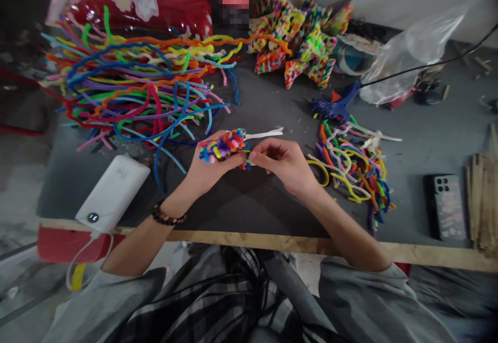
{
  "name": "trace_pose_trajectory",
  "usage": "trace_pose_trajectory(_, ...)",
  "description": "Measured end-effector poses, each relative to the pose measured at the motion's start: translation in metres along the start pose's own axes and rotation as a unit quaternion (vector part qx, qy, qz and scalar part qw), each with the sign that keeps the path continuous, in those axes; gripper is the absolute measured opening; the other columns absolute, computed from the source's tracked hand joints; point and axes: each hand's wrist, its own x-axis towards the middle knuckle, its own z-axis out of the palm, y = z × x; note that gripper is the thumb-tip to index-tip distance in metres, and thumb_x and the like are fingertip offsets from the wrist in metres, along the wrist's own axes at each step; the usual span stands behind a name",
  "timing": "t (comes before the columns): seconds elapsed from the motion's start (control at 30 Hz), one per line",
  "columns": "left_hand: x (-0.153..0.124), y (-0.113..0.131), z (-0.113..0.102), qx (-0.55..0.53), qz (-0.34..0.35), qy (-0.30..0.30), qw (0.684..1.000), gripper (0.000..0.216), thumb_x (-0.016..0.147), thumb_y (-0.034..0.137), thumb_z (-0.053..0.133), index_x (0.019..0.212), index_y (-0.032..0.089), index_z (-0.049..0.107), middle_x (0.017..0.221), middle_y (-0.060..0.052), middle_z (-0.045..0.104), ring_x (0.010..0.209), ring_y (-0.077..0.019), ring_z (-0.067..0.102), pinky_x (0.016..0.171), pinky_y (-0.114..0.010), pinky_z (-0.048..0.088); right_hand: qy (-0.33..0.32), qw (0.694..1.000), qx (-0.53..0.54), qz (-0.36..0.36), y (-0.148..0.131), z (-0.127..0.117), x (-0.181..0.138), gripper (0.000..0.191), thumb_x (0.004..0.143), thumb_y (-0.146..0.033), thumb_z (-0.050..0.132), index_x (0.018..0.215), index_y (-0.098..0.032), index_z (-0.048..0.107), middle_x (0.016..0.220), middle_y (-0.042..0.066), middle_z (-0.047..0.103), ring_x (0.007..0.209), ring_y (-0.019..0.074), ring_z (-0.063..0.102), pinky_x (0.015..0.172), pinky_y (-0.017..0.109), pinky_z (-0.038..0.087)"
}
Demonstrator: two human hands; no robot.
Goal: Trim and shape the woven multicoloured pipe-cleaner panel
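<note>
Head view: dark table [268, 109] (cluttered); left hand [212, 169] and right hand [286, 164] both pinch the multicolour pipe-cleaner bundle [223, 146]

Craft worktable: pipe cleaners [136, 83] (heaped), glue gun [336, 105].

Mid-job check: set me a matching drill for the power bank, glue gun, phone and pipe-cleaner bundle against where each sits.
1 power bank
2 glue gun
3 phone
4 pipe-cleaner bundle

A gripped in the left hand
B right, near the front edge of the table
C left front corner of the table
D beyond the right hand

Pairs: 1-C, 2-D, 3-B, 4-A
</note>
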Motion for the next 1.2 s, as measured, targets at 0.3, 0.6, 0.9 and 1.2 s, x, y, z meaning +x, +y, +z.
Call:
trace_pose_trajectory(0.3, -0.002, -0.009, -0.001, -0.034, 0.014, -0.032, 0.999, 0.029, 0.077, 0.035, 0.094, 0.084, 0.021, 0.07, 0.08, 0.0, 0.069, 0.071, -0.0154, 0.064, 0.064, -0.028, 0.051, 0.049, 0.973, -0.207, -0.088, -0.009, 0.002, -0.007, 0.021, 0.093, -0.042, 0.08, 0.092, -0.021, 0.079, 0.076, 0.0, 0.076, 0.061, 0.0127, 0.061, 0.058, 0.028, 0.043)
trace_pose_trajectory(0.6, 0.0, -0.013, 0.001, -0.109, -0.024, -0.033, 0.993, 0.038, 0.067, 0.047, 0.098, 0.079, 0.021, 0.072, 0.076, 0.001, 0.065, 0.067, -0.0131, 0.058, 0.059, -0.026, 0.046, 0.061, 0.904, -0.39, -0.163, -0.012, 0.0, -0.01, 0.01, 0.093, -0.029, 0.075, 0.086, -0.022, 0.077, 0.074, 0.0, 0.077, 0.062, 0.0149, 0.063, 0.062, 0.03, 0.041)
trace_pose_trajectory(0.9, -0.005, -0.024, 0.002, -0.06, 0.002, 0.016, 0.998, 0.027, 0.076, 0.039, 0.094, 0.088, 0.022, 0.077, 0.084, 0.0, 0.072, 0.071, -0.0145, 0.064, 0.065, -0.027, 0.054, 0.061, 0.888, -0.43, -0.153, -0.009, 0.008, -0.007, 0.011, 0.096, -0.028, 0.067, 0.096, -0.021, 0.076, 0.09, 0.005, 0.079, 0.074, 0.0185, 0.068, 0.066, 0.031, 0.044)
trace_pose_trajectory(1.2, -0.001, -0.023, 0.0, -0.021, 0.037, 0.018, 0.999, 0.028, 0.077, 0.042, 0.093, 0.093, 0.023, 0.08, 0.095, -0.003, 0.08, 0.086, -0.0211, 0.075, 0.079, -0.033, 0.062, 0.021, 0.927, -0.355, -0.12, -0.019, -0.005, -0.006, 0.01, 0.09, -0.025, 0.072, 0.089, -0.021, 0.081, 0.075, -0.001, 0.076, 0.061, 0.0125, 0.058, 0.061, 0.028, 0.042)
